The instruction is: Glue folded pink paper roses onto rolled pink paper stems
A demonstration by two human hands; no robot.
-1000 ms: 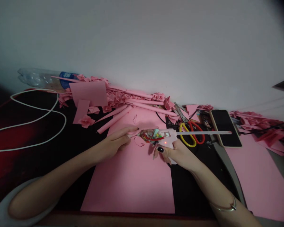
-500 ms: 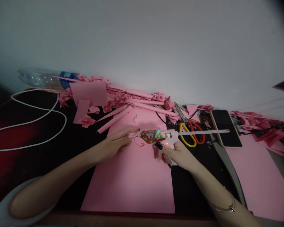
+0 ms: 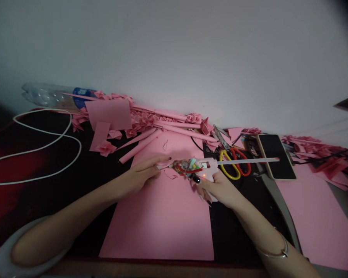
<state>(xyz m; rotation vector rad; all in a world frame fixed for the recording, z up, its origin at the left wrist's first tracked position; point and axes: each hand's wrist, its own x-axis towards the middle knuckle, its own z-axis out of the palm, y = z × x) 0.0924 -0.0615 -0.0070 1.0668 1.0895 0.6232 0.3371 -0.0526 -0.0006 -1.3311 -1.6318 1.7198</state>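
Observation:
My right hand is wrapped round the grip of a pale pink glue gun, forefinger on the trigger; a white glue stick sticks out of its back to the right. The gun's nozzle points left at a small pink paper piece pinched in my left hand. Both hands hover over a large pink paper sheet on the dark table.
Yellow and red scissors and a dark phone lie right of the gun. Pink paper rolls and paper roses lie along the wall. A plastic bottle and a white cable are at left. Another pink sheet lies at right.
My right forefinger has curled up onto the trigger, and the glue stick has slid a little leftward into the gun. My left hand has stayed put.

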